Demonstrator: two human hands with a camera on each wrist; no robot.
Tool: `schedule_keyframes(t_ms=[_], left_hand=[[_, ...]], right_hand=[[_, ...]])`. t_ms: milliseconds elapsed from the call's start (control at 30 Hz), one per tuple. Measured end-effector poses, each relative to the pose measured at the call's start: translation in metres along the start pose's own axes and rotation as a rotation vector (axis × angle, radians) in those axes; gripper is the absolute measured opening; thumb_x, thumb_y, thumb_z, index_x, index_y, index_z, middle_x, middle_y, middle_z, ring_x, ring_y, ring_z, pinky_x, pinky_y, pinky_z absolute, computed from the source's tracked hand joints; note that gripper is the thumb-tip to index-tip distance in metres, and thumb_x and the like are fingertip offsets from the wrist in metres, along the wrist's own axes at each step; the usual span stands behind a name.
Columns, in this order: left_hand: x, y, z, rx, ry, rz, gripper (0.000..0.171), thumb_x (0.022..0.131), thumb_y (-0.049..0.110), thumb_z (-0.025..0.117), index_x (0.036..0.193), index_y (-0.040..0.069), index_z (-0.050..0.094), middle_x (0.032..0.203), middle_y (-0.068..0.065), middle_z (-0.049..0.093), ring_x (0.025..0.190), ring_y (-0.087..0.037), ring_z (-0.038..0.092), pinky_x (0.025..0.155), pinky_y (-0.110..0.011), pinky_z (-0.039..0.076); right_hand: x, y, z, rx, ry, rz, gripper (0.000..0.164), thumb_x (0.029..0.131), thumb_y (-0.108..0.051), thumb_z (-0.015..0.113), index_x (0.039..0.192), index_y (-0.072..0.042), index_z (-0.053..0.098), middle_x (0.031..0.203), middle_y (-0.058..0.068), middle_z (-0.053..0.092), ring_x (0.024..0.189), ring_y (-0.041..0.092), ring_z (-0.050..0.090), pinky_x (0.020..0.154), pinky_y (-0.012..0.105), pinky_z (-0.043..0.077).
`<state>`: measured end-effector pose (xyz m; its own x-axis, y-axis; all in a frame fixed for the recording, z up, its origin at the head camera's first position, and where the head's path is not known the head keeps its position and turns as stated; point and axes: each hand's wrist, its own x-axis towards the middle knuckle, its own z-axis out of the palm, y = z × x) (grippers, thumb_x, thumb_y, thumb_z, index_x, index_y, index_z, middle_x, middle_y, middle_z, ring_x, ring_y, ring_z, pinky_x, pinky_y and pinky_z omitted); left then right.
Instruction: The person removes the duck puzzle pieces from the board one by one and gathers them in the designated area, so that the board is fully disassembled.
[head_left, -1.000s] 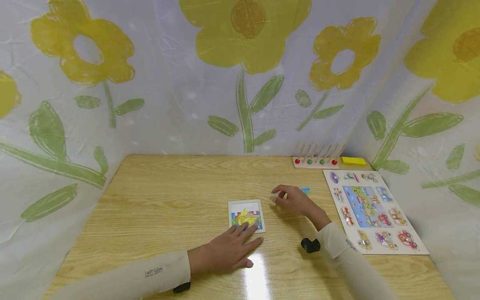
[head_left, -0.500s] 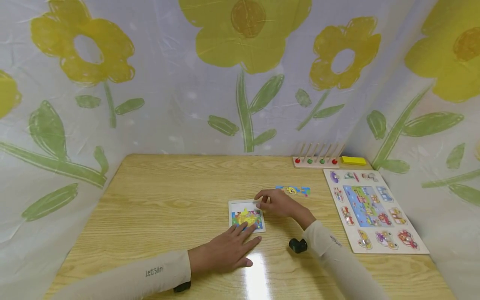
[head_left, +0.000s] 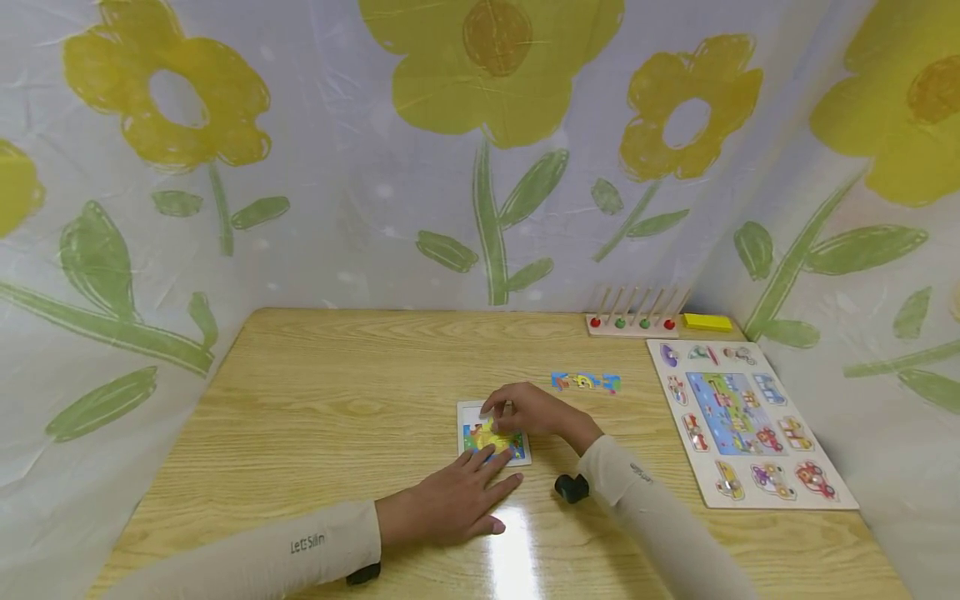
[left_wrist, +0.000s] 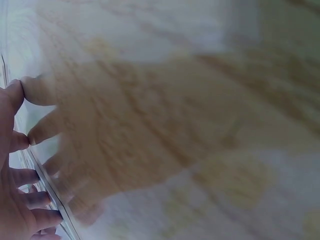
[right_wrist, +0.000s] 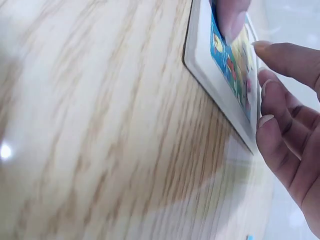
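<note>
A small white-framed jigsaw puzzle with a yellow animal picture lies flat on the table. Its upper part shows bare white tray. My left hand rests flat with fingers spread, its fingertips on the puzzle's lower edge. The left wrist view shows the same hand at the far left. My right hand hovers over the puzzle's upper right, fingers bent loosely and tips near the picture. In the right wrist view the right hand's fingers stand apart beside the frame, with no loose piece visible between them.
A row of loose puzzle pieces lies beyond the right hand. To the right is a large vehicle peg board. A peg stand with beads and a yellow block sit at the back right, near the flowered curtain.
My right hand has moved left, from beside the loose pieces to over the puzzle, uncovering the row of pieces. My left hand stays in place on the frame.
</note>
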<state>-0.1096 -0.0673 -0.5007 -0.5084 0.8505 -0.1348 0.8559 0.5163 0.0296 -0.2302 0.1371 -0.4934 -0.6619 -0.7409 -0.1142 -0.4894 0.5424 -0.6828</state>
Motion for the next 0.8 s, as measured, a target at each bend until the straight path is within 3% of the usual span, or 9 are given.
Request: schedule_keyframes(t_ms=[500,800], left_hand=[[-0.001,-0.001,0.0,-0.006,-0.013,0.001,0.064,0.107,0.054,0.031,0.158,0.016,0.033,0.164,-0.017,0.026,0.149,-0.038,0.031,0.115,-0.05,0.039],[0.0,-0.001,0.001,-0.007,-0.012,-0.005,0.064,0.107,0.054,0.031,0.158,0.016,0.032,0.164,-0.017,0.026,0.149,-0.039,0.031,0.114,-0.051,0.039]], right_hand=[[0.009,-0.014,0.002,-0.108,-0.107,0.021,0.027,0.095,-0.009,0.067,0.12,-0.015,0.074,0.109,0.001,0.065,0.095,0.011,0.06,0.082,0.027,0.052],[0.009,-0.018,0.003,-0.119,-0.106,0.056,0.024,0.094,-0.009,0.069,0.115,-0.016,0.075,0.108,-0.001,0.064,0.095,0.011,0.059,0.082,0.026,0.051]])
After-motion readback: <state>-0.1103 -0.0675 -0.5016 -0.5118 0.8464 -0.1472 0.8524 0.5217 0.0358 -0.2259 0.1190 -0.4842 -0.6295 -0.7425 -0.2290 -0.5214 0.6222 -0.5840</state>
